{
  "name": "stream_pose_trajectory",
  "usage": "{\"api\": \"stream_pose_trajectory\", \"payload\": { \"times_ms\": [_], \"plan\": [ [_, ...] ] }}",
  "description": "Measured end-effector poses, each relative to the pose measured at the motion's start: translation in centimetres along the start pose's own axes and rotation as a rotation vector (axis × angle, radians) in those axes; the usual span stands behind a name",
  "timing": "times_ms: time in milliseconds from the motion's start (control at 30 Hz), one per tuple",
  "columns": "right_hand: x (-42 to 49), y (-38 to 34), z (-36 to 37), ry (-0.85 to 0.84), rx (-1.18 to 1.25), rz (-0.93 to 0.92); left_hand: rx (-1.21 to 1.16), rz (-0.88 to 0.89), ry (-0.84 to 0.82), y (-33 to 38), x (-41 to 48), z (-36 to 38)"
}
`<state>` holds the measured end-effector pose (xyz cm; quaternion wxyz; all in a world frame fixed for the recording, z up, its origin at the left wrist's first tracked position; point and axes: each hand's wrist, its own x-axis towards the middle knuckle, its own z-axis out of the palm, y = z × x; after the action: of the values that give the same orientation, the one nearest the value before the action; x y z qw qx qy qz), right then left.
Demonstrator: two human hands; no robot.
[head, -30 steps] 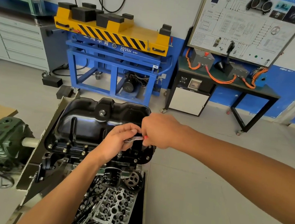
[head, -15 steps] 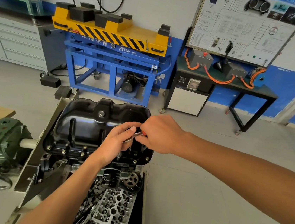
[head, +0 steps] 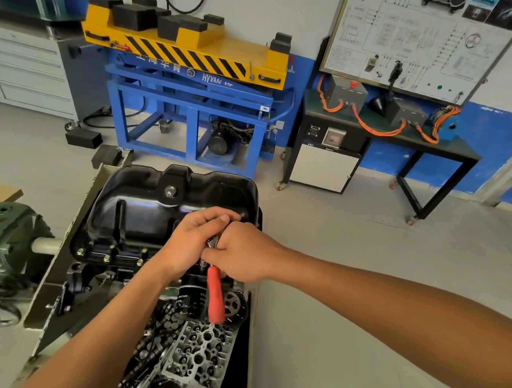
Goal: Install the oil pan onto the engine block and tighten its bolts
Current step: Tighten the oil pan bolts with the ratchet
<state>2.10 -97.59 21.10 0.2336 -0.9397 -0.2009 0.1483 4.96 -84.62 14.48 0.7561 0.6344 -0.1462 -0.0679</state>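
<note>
Silver cylinder head (head: 198,356) lies at bottom centre; just above it juts the red handle of a ratchet (head: 215,297). The right hand (head: 241,253) grips that handle's top, and the left hand (head: 188,243) curls round the ratchet's head. Behind, mid-frame, the black oil pan (head: 150,213) sits on the engine block (head: 86,273). Best keep the tool square on the hidden bolt, swinging short arcs.

Glossy black metal oil pan (head: 150,213)
</note>
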Motion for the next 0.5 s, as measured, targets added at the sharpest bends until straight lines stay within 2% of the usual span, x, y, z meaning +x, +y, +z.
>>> {"api": "stream_pose_trajectory", "payload": {
  "times_ms": [67,167,400,500],
  "plan": [
    [0.0,-0.2,0.3,-0.016,0.068,0.039,-0.022,-0.021,0.004,0.0,-0.1,-0.3],
    [-0.1,-0.6,0.3,-0.037,0.029,0.034,-0.078,-0.040,0.005,-0.2,-0.2,-0.6],
    [-0.6,-1.1,-2.6,-0.109,-0.302,-0.030,-0.068,-0.067,-0.046,-0.7,0.2,-0.3],
    [-0.8,-1.1,-3.6,-0.061,-0.466,-0.033,-0.082,-0.101,-0.050,-1.0,0.3,-0.5]
  ]
}}
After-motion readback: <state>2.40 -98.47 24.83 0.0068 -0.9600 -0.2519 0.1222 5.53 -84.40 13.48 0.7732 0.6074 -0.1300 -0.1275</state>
